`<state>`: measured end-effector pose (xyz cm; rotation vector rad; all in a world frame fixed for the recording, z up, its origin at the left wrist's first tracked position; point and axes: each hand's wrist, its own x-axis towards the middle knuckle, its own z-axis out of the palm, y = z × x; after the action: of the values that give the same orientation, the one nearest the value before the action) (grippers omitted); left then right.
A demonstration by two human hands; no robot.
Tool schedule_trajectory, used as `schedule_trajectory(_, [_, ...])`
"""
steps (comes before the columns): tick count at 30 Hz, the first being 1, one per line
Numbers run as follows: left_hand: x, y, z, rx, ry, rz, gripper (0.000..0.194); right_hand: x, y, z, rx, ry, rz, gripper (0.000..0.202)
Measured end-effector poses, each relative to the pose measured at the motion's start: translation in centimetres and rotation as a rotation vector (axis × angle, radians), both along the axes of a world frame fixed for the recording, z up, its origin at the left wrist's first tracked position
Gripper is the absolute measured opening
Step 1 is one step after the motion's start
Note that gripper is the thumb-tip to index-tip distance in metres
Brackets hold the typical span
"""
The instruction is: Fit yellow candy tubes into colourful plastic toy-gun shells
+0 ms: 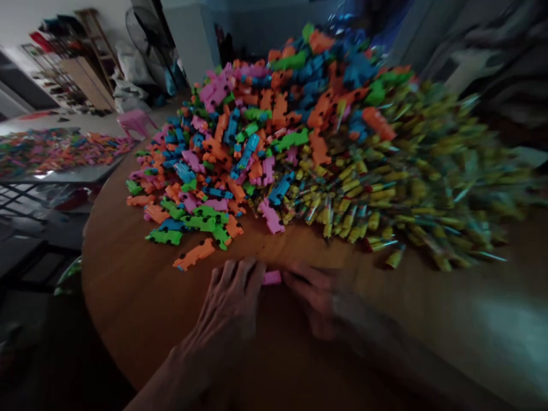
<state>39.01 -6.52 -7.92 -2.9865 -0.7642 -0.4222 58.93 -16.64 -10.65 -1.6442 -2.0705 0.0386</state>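
Note:
A small pink toy car [272,278] lies between my hands near the front of the round wooden table, mostly covered by fingers. My left hand [235,291] has its fingers bent around the car's left end. At its other end are the fingertips of my right hand [314,294], pressed together and slightly blurred. Just beyond my hands spreads a tall heap of toy cars [218,142] in orange, green, blue and pink. One orange toy car [194,254] lies apart, ahead of my left hand. To the right is a pile of small yellow pieces with clear tubes [377,194].
The wooden table [115,274] curves away at the left. Another table [77,176] there carries more coloured toys. Behind it stand a pink stool [136,122], a fan [148,37] and a loaded rack [68,63].

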Motion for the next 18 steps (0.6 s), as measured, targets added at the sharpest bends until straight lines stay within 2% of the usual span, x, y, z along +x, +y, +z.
schedule_trajectory(2, [0.0,0.5,0.0,-0.031,-0.023,-0.017,0.03,-0.1,-0.2,0.9,-0.038,-0.042,0.029,0.037])
schedule_trajectory(4, [-0.2,0.9,0.3,-0.092,-0.042,-0.057,0.023,-0.1,-0.4,2.2,-0.085,0.009,0.042,0.028])
schedule_trajectory(7, [-2.4,1.2,0.7,-0.157,-0.066,-0.082,0.017,-0.2,0.1,4.0,-0.075,0.125,0.002,0.022])
schedule_trajectory(9, [-5.4,1.2,0.6,-0.158,-0.098,-0.053,0.017,-0.1,1.4,4.6,-0.041,0.087,-0.119,0.025])
schedule_trajectory(12, [-11.6,1.8,0.4,-0.133,-0.139,0.036,0.017,0.2,4.3,4.7,-0.079,-0.074,-0.329,0.033])
schedule_trajectory(15, [-17.1,2.8,0.8,-0.032,-0.131,0.165,0.018,0.3,6.9,4.3,-0.129,-0.195,-0.44,0.044])
schedule_trajectory(17, [-18.9,3.3,1.6,0.097,-0.166,0.291,0.023,0.1,7.8,3.9,-0.125,-0.244,-0.471,0.048])
schedule_trajectory(18, [-18.9,3.5,2.0,0.152,-0.192,0.345,0.027,0.1,8.1,3.6,-0.122,-0.258,-0.482,0.048])
